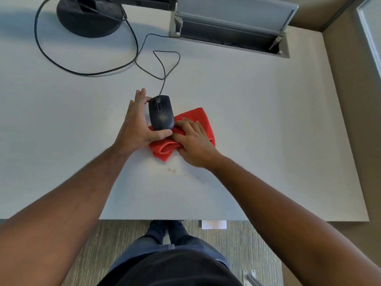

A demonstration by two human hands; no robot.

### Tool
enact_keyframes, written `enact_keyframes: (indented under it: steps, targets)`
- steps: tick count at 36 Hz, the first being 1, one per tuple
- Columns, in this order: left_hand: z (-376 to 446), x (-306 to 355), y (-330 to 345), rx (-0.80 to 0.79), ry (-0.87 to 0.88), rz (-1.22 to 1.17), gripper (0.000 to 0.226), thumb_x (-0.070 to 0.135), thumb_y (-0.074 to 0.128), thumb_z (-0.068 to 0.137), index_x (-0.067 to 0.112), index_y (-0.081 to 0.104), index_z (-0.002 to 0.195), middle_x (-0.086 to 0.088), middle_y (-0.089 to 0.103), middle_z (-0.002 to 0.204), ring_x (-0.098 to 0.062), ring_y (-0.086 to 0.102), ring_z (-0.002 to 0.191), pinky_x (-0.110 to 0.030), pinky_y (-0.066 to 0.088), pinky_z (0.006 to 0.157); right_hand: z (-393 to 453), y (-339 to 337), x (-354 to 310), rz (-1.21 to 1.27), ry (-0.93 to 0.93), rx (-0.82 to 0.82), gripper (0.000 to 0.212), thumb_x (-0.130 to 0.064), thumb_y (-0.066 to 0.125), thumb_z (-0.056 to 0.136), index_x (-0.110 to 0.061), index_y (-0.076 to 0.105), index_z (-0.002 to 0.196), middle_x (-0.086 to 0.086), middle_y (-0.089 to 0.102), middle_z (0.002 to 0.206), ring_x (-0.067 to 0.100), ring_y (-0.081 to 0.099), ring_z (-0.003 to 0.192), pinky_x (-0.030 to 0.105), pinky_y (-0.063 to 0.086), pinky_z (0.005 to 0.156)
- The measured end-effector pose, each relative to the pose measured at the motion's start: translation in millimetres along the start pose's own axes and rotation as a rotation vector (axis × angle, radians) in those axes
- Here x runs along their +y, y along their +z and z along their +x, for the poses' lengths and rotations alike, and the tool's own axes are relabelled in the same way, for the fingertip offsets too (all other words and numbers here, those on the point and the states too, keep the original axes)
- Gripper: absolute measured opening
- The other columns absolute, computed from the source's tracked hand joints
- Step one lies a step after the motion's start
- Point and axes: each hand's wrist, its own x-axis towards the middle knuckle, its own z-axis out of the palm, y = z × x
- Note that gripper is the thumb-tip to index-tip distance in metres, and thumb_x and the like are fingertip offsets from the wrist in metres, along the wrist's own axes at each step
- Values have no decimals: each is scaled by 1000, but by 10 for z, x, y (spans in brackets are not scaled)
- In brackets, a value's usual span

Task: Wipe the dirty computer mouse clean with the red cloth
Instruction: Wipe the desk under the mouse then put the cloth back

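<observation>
At the centre of the white desk (247, 124), we see the left hand (137, 129) clasping the black mouse (161, 113): its fingers (142, 96) reach along the mouse's left flank toward the front, and its thumb (159, 134) wraps across the rear end, so the mouse is gripped between thumb and fingers. The right hand (194, 141) lies palm down on the red cloth (201, 120), fingers loosely spread and slightly curled, their tips pressing the fabric against the mouse's right rear side. We cannot tell whether the cloth is pinched or merely pressed flat.

The cloth is bunched into folds; part of it spreads to the right of the mouse, part runs beneath the mouse's rear and the left thumb, and a folded corner juts toward the desk's near edge. The mouse sits upright, its back resting on the cloth, its scroll wheel pointing away from the person. A faint dull patch shows on its upper shell.

From the mouse's front, a thin cord (165, 65) loops across the desk toward an open cable hatch (233, 29) at the far edge. A thicker cable (61, 65) curves round a black round stand (88, 17) at far left. Just nearer than the cloth, small brownish stains (172, 170) mark the desk. Both bare forearms extend back toward the person, who stands at the near edge.
</observation>
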Motion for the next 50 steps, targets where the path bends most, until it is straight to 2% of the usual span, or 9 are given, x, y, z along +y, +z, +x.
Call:
enact_keyframes:
  steps: [3, 8, 11, 17, 20, 27, 33, 41, 50]
  targets:
    - [2, 26, 33, 10, -13, 7, 141, 79, 82, 54, 16, 21, 165, 0, 28, 170, -26, 18, 162, -53, 30, 128, 6, 69, -71, 132, 31, -43, 49, -15, 50, 99, -34, 58, 143, 6, 33, 160, 35, 13, 155, 60, 1, 127]
    - [27, 84, 155, -7, -6, -9, 145, 75, 84, 54, 16, 16, 167, 19, 30, 152, -20, 28, 155, -43, 33, 123, -264, 75, 71, 230, -89, -98, 51, -2, 53, 90, -34, 76, 122, -2, 55, 135, 24, 40, 131, 46, 26, 119]
    - [53, 147, 249, -48, -4, -6, 150, 85, 82, 50, 18, 14, 166, 7, 36, 159, -20, 32, 151, -35, 33, 115, -640, 108, 197, 235, -64, -152, 46, -4, 54, 87, -35, 79, 109, -9, 59, 125, 18, 44, 125, 44, 31, 113]
    - [133, 259, 433, -143, 30, -16, 161, 101, 72, 42, 19, 12, 167, 4, 35, 165, -35, 23, 157, -58, 27, 126, -1755, 189, 392, 225, 131, -74, 25, -13, 56, 81, -25, 77, 89, -12, 64, 109, 15, 49, 108, 45, 35, 100]
    - [145, 298, 495, -158, 47, 3, 160, 101, 72, 41, 19, 15, 166, 10, 35, 161, -32, 30, 151, -57, 32, 123, -2321, 253, 424, 181, 219, -110, 20, -17, 58, 80, -30, 73, 84, -18, 61, 107, 12, 46, 105, 42, 36, 94]
    - [134, 321, 569, -174, 58, 9, 146, 84, 83, 43, 21, 26, 161, 13, 24, 166, -28, 22, 155, -56, 24, 127, -3078, 167, 538, -146, 338, -561, 24, -35, 52, 90, -35, 71, 105, -23, 65, 108, 5, 55, 110, 36, 39, 98]
    - [96, 297, 554, -175, 33, 32, 148, 84, 80, 44, 17, 25, 163, 6, 13, 175, -23, 3, 163, -51, 8, 132, -2712, -542, 602, 516, 676, -211, 43, -8, 54, 81, -40, 78, 96, -15, 79, 94, 4, 72, 91, 27, 56, 85]
    - [72, 195, 490, -162, 95, 58, 131, 81, 79, 49, 16, 35, 153, -4, 14, 176, -23, 1, 165, -47, 2, 133, -1882, -1078, 813, 1079, 616, 66, 42, -3, 53, 75, -26, 77, 101, 6, 75, 88, 19, 69, 79, 33, 56, 70]
    - [-15, 167, 389, -186, 155, 98, 133, 57, 99, 50, 9, 29, 153, 1, 39, 145, -33, 27, 145, -64, 22, 124, -1298, -921, 1115, 1564, 725, 225, 49, -11, 54, 88, -4, 62, 136, 27, 68, 128, 40, 68, 110, 56, 55, 102]
